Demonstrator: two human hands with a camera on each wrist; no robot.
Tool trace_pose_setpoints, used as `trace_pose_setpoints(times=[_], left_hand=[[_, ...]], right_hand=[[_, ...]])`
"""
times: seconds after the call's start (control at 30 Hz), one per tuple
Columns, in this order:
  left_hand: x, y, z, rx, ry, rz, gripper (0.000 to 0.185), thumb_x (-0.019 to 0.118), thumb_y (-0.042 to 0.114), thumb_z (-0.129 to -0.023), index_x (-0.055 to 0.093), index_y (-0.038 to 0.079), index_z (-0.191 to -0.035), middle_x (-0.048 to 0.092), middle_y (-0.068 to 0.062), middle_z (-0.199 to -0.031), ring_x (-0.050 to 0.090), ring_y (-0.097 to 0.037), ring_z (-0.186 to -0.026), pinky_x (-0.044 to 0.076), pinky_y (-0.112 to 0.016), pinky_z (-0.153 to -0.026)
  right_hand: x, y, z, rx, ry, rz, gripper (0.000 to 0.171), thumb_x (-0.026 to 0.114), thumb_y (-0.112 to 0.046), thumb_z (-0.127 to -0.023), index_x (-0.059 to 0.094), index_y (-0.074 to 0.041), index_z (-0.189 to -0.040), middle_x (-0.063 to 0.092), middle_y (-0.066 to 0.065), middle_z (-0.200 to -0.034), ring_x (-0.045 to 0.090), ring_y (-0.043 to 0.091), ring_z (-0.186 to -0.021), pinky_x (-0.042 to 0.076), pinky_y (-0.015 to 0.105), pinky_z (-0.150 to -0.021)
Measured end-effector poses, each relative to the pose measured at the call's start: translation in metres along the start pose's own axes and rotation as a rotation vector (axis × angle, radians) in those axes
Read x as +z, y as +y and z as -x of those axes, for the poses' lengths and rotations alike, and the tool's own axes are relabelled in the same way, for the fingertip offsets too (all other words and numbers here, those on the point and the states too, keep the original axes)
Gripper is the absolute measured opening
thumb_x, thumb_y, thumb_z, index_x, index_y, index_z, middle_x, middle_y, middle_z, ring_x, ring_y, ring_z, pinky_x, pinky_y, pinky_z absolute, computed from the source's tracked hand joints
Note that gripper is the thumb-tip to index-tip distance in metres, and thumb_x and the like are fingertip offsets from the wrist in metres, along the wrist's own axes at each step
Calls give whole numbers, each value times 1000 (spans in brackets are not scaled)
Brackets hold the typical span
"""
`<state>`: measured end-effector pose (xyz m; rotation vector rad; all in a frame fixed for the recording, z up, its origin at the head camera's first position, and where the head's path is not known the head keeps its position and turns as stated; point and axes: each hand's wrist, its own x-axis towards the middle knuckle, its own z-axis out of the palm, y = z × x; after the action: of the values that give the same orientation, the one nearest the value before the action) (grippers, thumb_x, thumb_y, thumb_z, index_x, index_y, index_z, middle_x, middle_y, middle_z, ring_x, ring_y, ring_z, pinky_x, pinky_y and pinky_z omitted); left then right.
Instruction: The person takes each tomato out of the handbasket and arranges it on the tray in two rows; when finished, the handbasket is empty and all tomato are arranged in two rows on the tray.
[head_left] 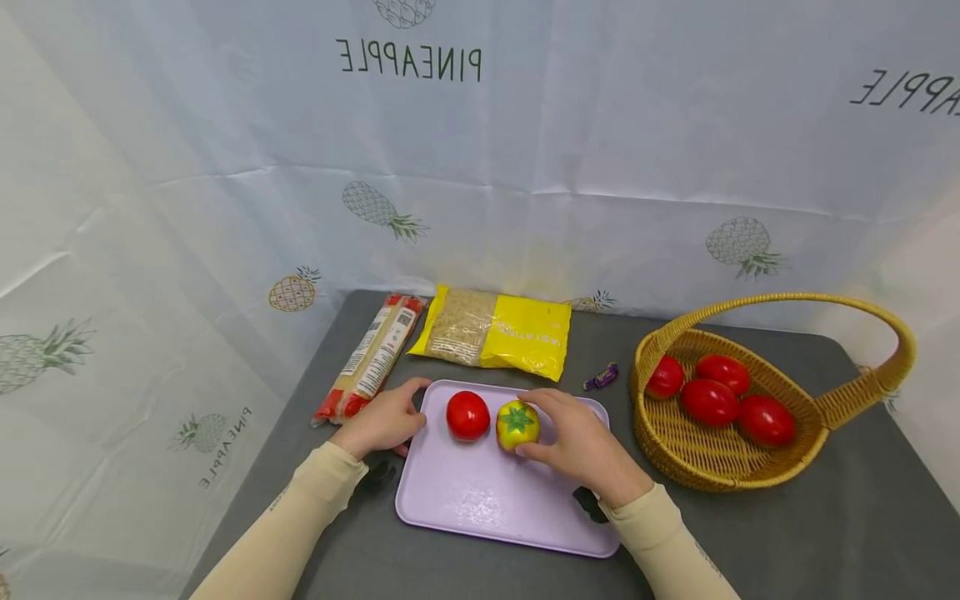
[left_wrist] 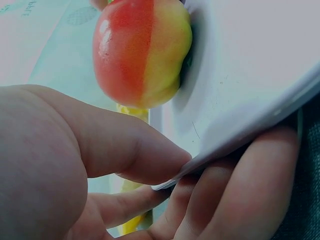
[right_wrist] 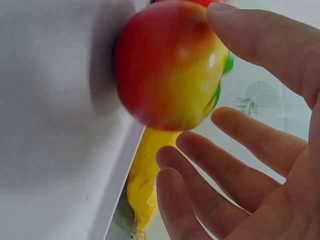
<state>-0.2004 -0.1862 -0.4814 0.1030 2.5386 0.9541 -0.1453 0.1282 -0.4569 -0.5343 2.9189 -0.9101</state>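
Looking down from the head camera, the right hand (head_left: 581, 446) is cupping a yellow-and-red tomato (head_left: 517, 423) sitting on the lavender tray (head_left: 480, 500), right beside a red tomato (head_left: 468, 415), while the left hand (head_left: 382, 421) is pinching the tray's left edge. Off to the right a wicker basket (head_left: 780, 467) is holding four more red tomatoes, and a yellow packet (head_left: 495, 332), a noodle packet (head_left: 372, 354) and a small purple candy (head_left: 602, 377) are lying behind on the grey table (head_left: 825, 533). Switching to the left wrist view, the thumb (left_wrist: 135, 150) is pressing on top of the tray rim with fingers tucked underneath, so that grip is looking solid. Over on the right wrist view, the fingers (right_wrist: 225, 150) are spread and only the thumb seems to be touching the two-tone tomato, so it's more a loose cradle than a real grasp. My worry: it's round and glossy, so with contact that light it could be rolling off the rim, or bumping its red neighbour if the tray gets tipped.
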Motion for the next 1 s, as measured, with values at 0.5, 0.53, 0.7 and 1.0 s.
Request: trace_pose_setpoints(times=[0.5,0.53,0.7,1.0], left_hand=[[0,1,-1,-6,-7,-4,64,69,17,-100,46,20,-160,67,-11,-96,68,-25,-62,61,-31,-54],[0,1,-1,-3,-7,-5,64,68,17,-100,46,19,-160,67,-11,-97,68,-25,-62,61,-31,-54],[-1,2,1,2,-10,-2,64,68,16,-100,46,18,-160,67,-11,-97,68,-25,-63,62,-31,-54],[-1,1,1,1,-10,-8,65,68,17,-100,45,19,-160,67,-11,-97,67,-25,-62,61,-31,-54]], right_hand=[[-4,2,1,7,-4,-1,71,94,-33,-84,66,-17,-147,69,1,-145,65,26,-136,54,53,-117],[-5,2,1,3,-3,-2,71,94,-32,-84,66,-17,-147,69,2,-145,65,26,-137,54,53,-117],[-5,3,1,-10,-2,-4,70,94,-32,-84,66,-15,-146,69,2,-145,66,26,-135,54,52,-116],[-4,2,2,-17,-1,6,69,93,-31,-84,66,-16,-146,69,2,-144,67,25,-134,55,51,-115]])
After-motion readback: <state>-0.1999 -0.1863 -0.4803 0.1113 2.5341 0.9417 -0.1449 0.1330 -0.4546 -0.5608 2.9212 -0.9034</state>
